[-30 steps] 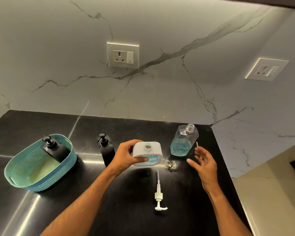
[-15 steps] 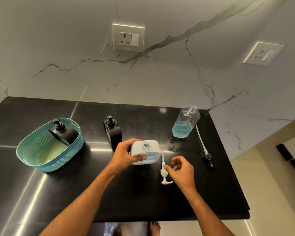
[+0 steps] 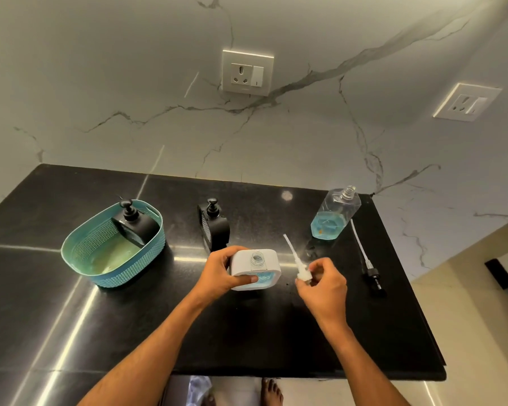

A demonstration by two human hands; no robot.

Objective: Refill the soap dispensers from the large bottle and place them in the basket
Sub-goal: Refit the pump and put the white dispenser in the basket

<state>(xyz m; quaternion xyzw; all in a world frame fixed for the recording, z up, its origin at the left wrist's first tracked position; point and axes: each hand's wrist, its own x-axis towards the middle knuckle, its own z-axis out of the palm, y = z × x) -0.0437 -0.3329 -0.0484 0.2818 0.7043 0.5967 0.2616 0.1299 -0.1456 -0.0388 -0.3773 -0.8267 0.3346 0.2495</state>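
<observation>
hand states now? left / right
Left hand: closed on the white square soap dispenser, neck open.
Right hand: closed on the white plastic pump head.

A glossy black stone countertop [image 3: 129,317] is reflecting bright streaks of light. A white marble wall with grey veins [image 3: 100,83] is rising behind it. A white socket plate with a switch [image 3: 247,72] is sitting on that wall; a second white socket plate [image 3: 467,102] is sitting on the adjoining right wall.
</observation>
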